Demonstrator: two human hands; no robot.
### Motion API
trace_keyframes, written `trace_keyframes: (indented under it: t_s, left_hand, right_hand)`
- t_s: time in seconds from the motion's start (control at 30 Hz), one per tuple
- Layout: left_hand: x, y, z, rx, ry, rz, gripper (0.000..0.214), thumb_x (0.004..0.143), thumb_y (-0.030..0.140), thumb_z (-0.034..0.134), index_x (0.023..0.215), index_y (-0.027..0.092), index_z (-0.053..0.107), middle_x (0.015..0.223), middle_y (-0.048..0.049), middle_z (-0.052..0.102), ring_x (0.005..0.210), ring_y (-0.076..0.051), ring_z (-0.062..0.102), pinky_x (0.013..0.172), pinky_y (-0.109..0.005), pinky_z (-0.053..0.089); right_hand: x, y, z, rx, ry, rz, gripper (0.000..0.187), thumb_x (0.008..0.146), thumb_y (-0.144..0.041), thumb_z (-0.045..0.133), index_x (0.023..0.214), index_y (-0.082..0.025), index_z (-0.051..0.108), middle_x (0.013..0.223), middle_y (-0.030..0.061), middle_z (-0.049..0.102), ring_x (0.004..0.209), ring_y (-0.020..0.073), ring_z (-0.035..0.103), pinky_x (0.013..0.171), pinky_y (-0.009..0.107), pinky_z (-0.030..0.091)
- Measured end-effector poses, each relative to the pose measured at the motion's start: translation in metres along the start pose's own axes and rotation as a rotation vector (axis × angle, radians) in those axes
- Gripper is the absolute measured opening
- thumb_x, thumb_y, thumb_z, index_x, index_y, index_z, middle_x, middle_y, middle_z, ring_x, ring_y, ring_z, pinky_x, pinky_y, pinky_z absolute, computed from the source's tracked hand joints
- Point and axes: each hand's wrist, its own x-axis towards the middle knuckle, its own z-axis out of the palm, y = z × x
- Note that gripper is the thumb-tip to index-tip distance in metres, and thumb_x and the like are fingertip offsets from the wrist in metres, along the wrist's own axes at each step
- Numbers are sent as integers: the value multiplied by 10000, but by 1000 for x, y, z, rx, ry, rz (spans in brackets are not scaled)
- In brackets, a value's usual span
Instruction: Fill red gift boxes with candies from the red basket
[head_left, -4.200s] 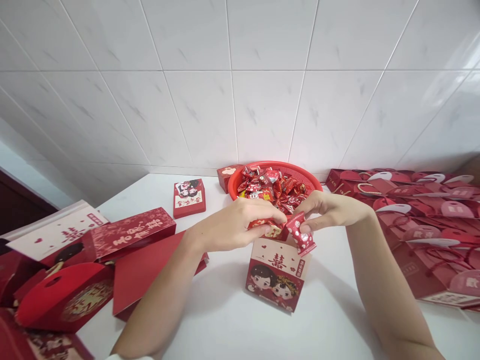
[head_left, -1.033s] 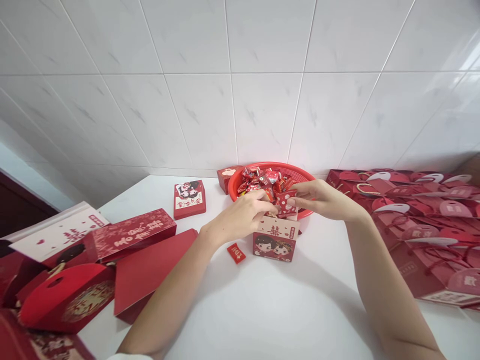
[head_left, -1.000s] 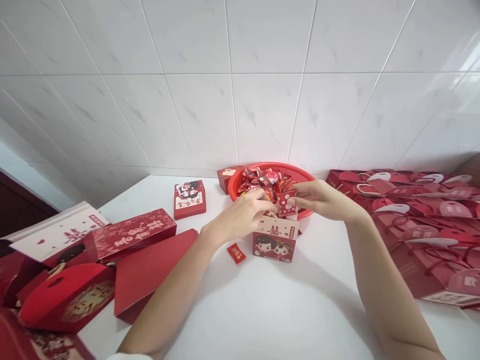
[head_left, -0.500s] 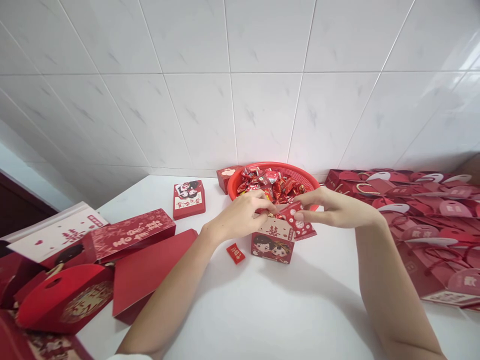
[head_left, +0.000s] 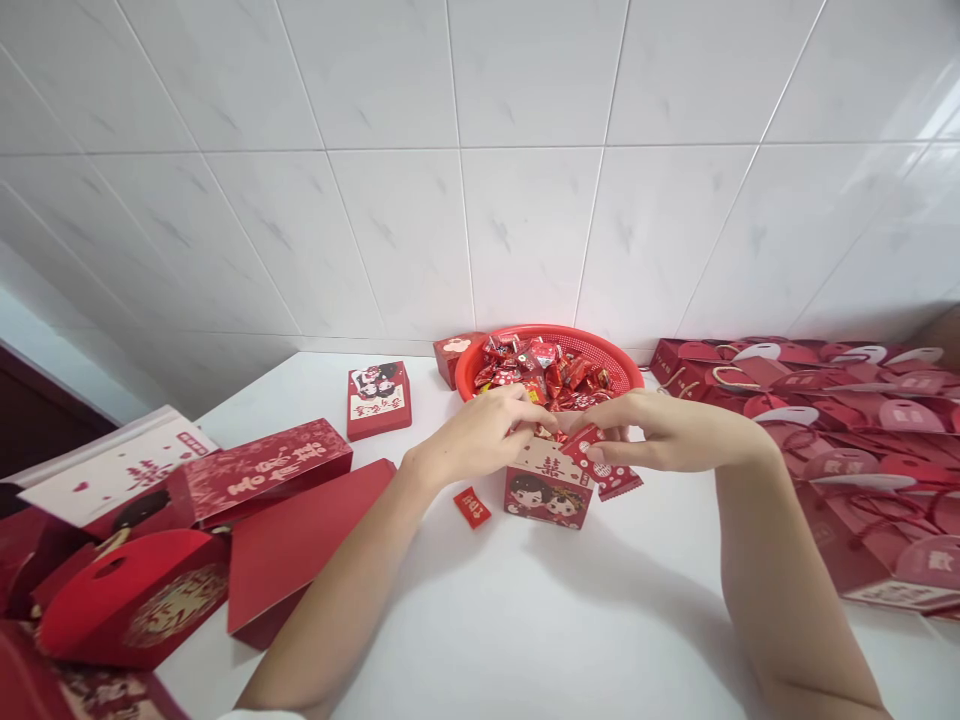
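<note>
A small open cardboard candy box (head_left: 546, 497), printed with two cartoon figures, stands upright on the white table. My left hand (head_left: 495, 428) is at its upper left edge, fingers bent and closed there; the fingertips are partly hidden. Between the thumb and fingers of my right hand (head_left: 667, 430) is a red candy packet (head_left: 616, 480) with white print. The packet is tilted over the box's right rim, its upper left end at the opening. Wrapped candies show inside the opening. A small red wrapped candy (head_left: 472, 508) lies on the table left of the box.
Behind my hands stands a red plastic basket (head_left: 626, 366) of wrapped candies, with a small red box (head_left: 454, 352) beside it. A flat red box (head_left: 379, 400) lies left of that. More red boxes (head_left: 300, 545) crowd the left side. Rows of red gift boxes (head_left: 847, 470) fill the right.
My right hand has moved slightly down and left, bringing the packet further over the box opening. My left hand stays at the box's edge.
</note>
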Motion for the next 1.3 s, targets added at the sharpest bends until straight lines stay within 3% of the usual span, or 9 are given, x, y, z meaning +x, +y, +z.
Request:
trace_keyframes:
  t_s: [0.33, 0.43, 0.6, 0.7, 0.77, 0.87, 1.1, 1.23, 1.3]
  left_hand:
    - [1, -2, 2, 41, -54, 79, 497, 892, 70, 406, 1205, 307, 710, 916, -32, 543, 825, -154, 544, 736, -280, 442]
    - [1, -4, 1, 10, -56, 112, 477, 923, 96, 404, 1246, 312, 681, 900, -28, 548, 804, -152, 537, 728, -280, 434]
    - [0, -1, -2, -59, -25, 95, 370, 928, 134, 442, 1150, 244, 716, 980, -51, 604, 865, -174, 572, 779, -307, 449]
    - [0, 1, -2, -53, -69, 103, 377, 941, 170, 441, 1167, 291, 716, 936, -41, 573, 837, -172, 558, 756, -302, 447]
    - [1, 2, 0, -33, -118, 110, 391, 955, 187, 419, 1166, 323, 719, 884, -34, 533, 823, -173, 542, 739, -298, 439]
    - [1, 1, 1, -18, -142, 104, 373, 948, 158, 404, 1061, 272, 741, 898, -37, 535, 823, -172, 543, 739, -301, 432]
    - [-2, -2, -6, -200, -108, 105, 196, 941, 216, 501, 1088, 223, 630, 1087, -40, 660, 945, -191, 611, 801, -309, 468]
    - [-2, -5, -7, -290, -18, 81, 315, 894, 180, 561, 1203, 236, 542, 1229, -48, 631, 1094, -199, 599, 898, -332, 487]
    - [-1, -5, -7, -284, -8, 77, 260, 879, 186, 575, 1134, 223, 542, 1175, -45, 640, 1078, -201, 601, 891, -336, 492]
  right_hand:
    - [1, -4, 0, 44, -30, 62, 374, 989, -432, 452, 1028, -131, 671, 762, 41, 629, 636, 128, 528, 569, 255, 406]
    - [1, -5, -1, 32, 76, 58, 375, 983, -464, 468, 963, -147, 667, 743, 31, 615, 636, 129, 517, 568, 261, 398]
    - [2, -7, -1, 65, 353, 83, 367, 966, -489, 500, 800, -185, 621, 684, 11, 562, 607, 132, 478, 532, 268, 379]
    - [4, -6, 1, 63, 437, 91, 347, 958, -475, 522, 790, -189, 623, 697, 20, 584, 626, 140, 512, 558, 272, 407]
    - [5, -6, 1, 54, 448, 84, 353, 950, -468, 540, 754, -182, 607, 680, 18, 579, 615, 132, 507, 555, 262, 405]
    - [6, -6, 2, 48, 448, 84, 347, 944, -454, 555, 743, -175, 602, 651, 9, 572, 600, 120, 490, 542, 244, 399]
    - [7, -6, 2, 109, 390, 56, 211, 946, -327, 551, 992, -168, 681, 901, 47, 709, 757, 149, 635, 675, 260, 518]
    - [8, -7, 2, 90, 359, 59, 179, 934, -298, 545, 914, -180, 677, 878, 46, 711, 769, 161, 643, 697, 278, 538]
    - [8, -8, 3, 89, 359, 75, 174, 931, -287, 539, 899, -181, 674, 866, 44, 710, 755, 158, 645, 684, 274, 538]
